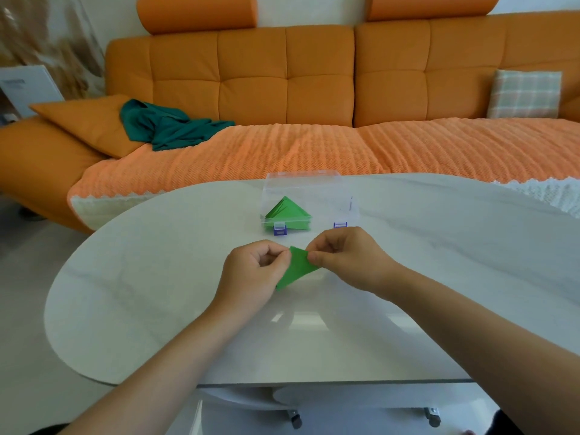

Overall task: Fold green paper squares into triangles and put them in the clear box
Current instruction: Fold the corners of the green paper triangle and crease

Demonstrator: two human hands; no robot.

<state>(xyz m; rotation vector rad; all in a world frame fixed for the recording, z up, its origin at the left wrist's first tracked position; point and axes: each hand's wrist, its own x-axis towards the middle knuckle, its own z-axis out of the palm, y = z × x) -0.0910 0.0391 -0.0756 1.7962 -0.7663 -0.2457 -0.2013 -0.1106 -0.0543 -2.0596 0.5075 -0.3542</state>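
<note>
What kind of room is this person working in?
Most likely a home living room: a long orange upholstered sofa with a checked pastel cushion, and a white oval table standing in front of it.

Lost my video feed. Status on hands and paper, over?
Left hand and right hand both pinch the green paper. Folded triangles already stacked in clear box. Nothing between paper and box.

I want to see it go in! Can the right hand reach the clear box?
Probably yes. The clear box sits just beyond the right hand, with nothing between them, though it and the left hand pinch the green paper.
</note>
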